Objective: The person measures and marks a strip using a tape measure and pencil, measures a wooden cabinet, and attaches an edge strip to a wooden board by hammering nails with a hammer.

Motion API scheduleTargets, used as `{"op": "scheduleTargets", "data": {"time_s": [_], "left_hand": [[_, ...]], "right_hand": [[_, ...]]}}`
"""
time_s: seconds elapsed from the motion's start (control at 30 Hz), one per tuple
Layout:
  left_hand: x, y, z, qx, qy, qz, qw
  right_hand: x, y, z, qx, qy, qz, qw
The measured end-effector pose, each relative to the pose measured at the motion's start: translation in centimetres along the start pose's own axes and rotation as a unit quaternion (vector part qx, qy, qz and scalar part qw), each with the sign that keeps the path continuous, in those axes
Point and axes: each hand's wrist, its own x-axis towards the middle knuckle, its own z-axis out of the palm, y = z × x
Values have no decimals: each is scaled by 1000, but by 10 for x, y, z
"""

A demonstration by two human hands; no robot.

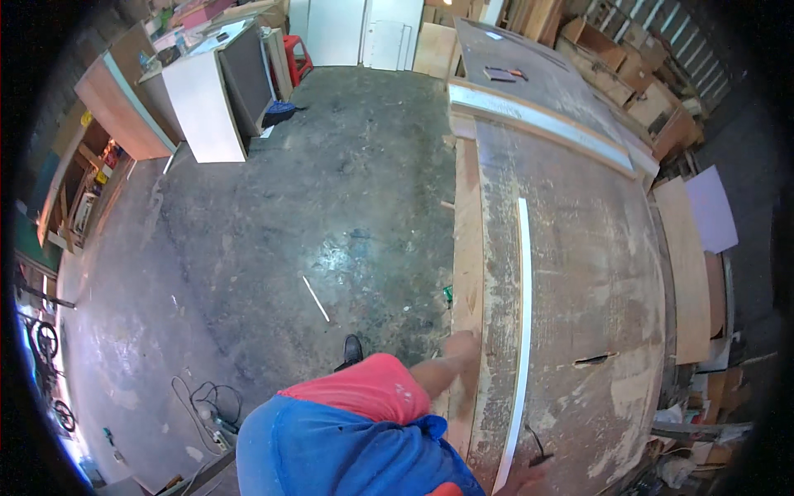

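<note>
My left arm reaches out from a red sleeve, and my left hand [463, 345] rests at the near left edge of a large worn wooden workbench [595, 273]. Its fingers are too small and blurred to read. At the lower edge, my right hand [524, 477] is low over the bench, beside the near end of a long narrow white strip [524, 314]. A thin dark thing with a curved end [541, 457] is at its fingers; its kind does not show. The strip lies lengthwise on the bench top.
A long white-faced board [542, 124] crosses the bench's far part. Beyond it lie small dark items [504, 74]. A white-sided cabinet [203, 107] and a red stool [296, 59] stand at the far left. On the floor are a thin white stick [316, 299] and tangled cables [207, 405].
</note>
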Motion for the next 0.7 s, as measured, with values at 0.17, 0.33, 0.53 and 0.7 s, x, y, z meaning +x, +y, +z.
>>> {"op": "scheduleTargets", "data": {"time_s": [0.17,0.33,0.53,0.7], "left_hand": [[92,-241,-102,129,-210,208,947],[43,-474,-313,71,198,-214,954],[-114,-681,-439,205,319,-354,855],[-187,-701,-376,164,420,-350,821]], "right_hand": [[-100,-83,85,275,-246,212,905],[-216,-139,145,278,-448,332,782],[-261,-127,225,-44,-720,-56,691],[-262,-129,288,-236,-797,-227,509]]}}
